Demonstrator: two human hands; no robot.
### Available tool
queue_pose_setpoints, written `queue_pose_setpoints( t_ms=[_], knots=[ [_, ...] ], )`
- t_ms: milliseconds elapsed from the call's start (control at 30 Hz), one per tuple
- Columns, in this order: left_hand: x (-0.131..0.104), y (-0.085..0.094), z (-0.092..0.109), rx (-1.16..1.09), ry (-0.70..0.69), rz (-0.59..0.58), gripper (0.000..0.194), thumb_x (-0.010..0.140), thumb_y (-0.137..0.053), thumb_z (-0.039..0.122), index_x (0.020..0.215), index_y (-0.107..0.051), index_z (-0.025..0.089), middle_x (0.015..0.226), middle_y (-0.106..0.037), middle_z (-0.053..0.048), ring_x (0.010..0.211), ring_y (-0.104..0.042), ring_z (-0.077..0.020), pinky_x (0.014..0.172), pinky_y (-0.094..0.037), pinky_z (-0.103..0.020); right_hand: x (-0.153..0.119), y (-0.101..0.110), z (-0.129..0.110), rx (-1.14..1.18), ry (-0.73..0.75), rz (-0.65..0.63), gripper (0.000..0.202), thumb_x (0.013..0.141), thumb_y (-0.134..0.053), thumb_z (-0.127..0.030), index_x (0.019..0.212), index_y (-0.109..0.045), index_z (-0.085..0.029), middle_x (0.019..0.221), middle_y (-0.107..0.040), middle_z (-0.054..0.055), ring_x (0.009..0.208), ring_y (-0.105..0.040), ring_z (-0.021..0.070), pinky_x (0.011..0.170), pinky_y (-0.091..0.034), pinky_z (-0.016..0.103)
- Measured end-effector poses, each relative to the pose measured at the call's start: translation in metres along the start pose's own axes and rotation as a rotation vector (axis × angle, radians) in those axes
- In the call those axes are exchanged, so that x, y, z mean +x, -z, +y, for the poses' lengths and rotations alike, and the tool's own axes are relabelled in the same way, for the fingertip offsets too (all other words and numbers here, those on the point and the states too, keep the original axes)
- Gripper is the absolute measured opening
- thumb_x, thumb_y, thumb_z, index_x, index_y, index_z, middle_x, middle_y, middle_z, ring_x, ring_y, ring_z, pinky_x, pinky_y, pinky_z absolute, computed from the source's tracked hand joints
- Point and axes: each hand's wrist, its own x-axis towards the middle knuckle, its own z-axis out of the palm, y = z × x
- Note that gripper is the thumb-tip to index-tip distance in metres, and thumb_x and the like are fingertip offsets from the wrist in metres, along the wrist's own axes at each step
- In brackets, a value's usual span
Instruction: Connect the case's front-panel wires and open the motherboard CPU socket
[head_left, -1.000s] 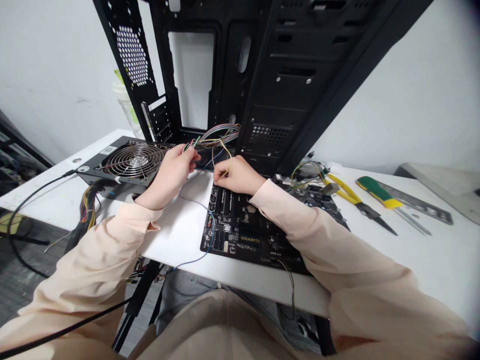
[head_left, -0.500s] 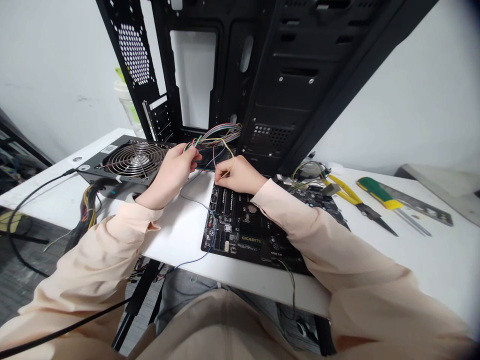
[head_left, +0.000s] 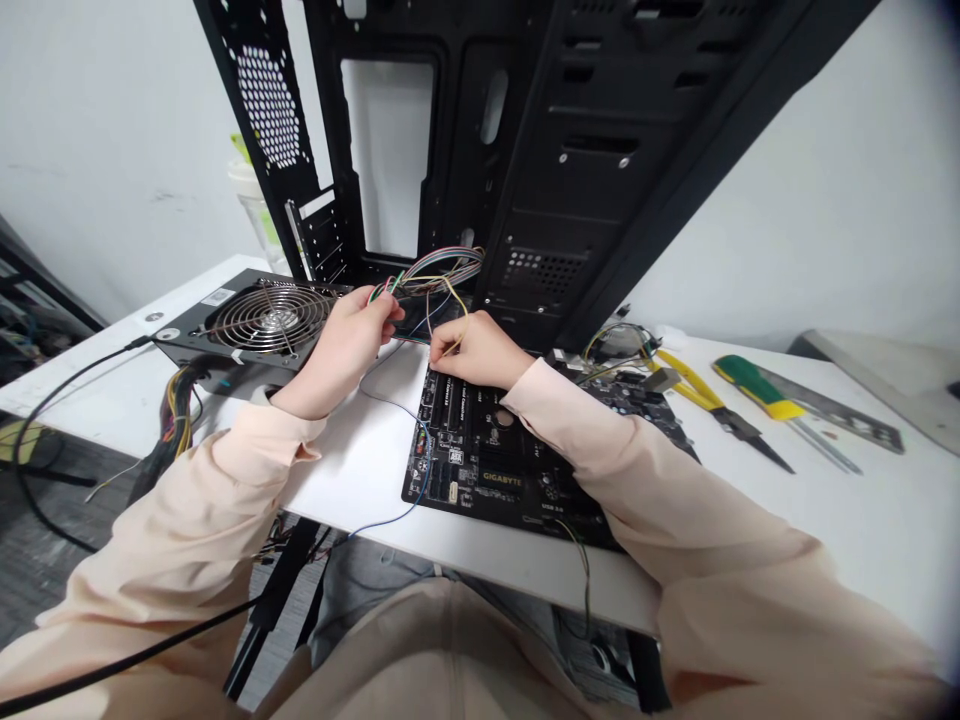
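Thin coloured wires [head_left: 450, 262] come out of the bottom of the black computer case [head_left: 465, 150]. My left hand [head_left: 363, 325], beside the power supply, is closed on several of them, green and red among them. A yellow wire loops over to my right hand [head_left: 472, 348], whose fingers are pinched at the upper left edge of the black motherboard [head_left: 487, 480]; the wire's tip is hidden by the fingers. The motherboard lies flat on the white table [head_left: 337, 480], partly under my right forearm. A blue wire [head_left: 390, 402] runs across the table and the board's left edge.
To the left lies the power supply [head_left: 274, 315] with a fan grille and a cable bundle [head_left: 176, 410]. Yellow pliers [head_left: 694, 385], a green-handled screwdriver [head_left: 761, 388] and a metal plate [head_left: 847, 405] lie at right. Behind stands a bottle [head_left: 259, 215].
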Motion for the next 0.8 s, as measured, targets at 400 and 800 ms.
queue_pose_setpoints(
  t_ms=[400,800],
  knots=[
    [-0.001,0.000,0.000,0.003,-0.003,0.004,0.019,0.084,-0.051,0.014,0.065,-0.055,0.015,0.067,-0.059,-0.001,0.054,-0.049,-0.0097,0.053,-0.037,-0.022,0.000,0.002,0.002,-0.005,-0.021,-0.026,0.010,0.061,-0.065,-0.005,0.056,-0.065,-0.014,0.055,-0.063,-0.003,0.054,-0.056,0.0078,0.063,-0.041,0.021],
    [0.003,0.001,-0.006,0.031,-0.046,-0.021,0.016,0.084,-0.051,0.016,0.069,-0.055,0.014,0.069,-0.059,0.000,0.055,-0.050,-0.0082,0.055,-0.038,-0.020,0.003,0.002,-0.010,-0.305,0.104,-0.178,0.018,0.062,-0.048,0.000,0.058,-0.058,-0.015,0.059,-0.053,-0.002,0.059,-0.046,0.0086,0.063,-0.034,0.022]
  ],
)
